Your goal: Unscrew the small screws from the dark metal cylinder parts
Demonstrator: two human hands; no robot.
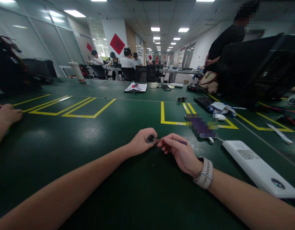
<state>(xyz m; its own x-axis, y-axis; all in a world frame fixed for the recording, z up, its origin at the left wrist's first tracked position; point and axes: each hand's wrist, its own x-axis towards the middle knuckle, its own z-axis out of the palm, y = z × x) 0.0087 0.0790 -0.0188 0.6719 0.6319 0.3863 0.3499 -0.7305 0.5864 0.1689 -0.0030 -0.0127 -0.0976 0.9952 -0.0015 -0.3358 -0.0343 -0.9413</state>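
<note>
My left hand (pixel 140 141) is closed around a short round metal cylinder (pixel 147 139), whose open end with a dark interior faces me. In my right hand (pixel 182 156) a thin screwdriver (pixel 183 142) with a purple handle is pinched between thumb and fingers. Its shaft points left, and the tip meets the cylinder's open end; how deep it reaches I cannot tell. Both hands are above the dark green table (pixel 109 188). A tiny dark piece (pixel 153 165) lies on the table below them. My right wrist wears a pale watch strap (pixel 206 174).
Right of my hands lie a phone (pixel 201 126), a large white power bank (pixel 255 166), a white mouse (pixel 219 117) and a white-and-blue cloth (pixel 222 108). Farther back are dark cylinders (pixel 182 99) and a clipboard (pixel 141 88). Another person's hand (pixel 8 118) rests at left.
</note>
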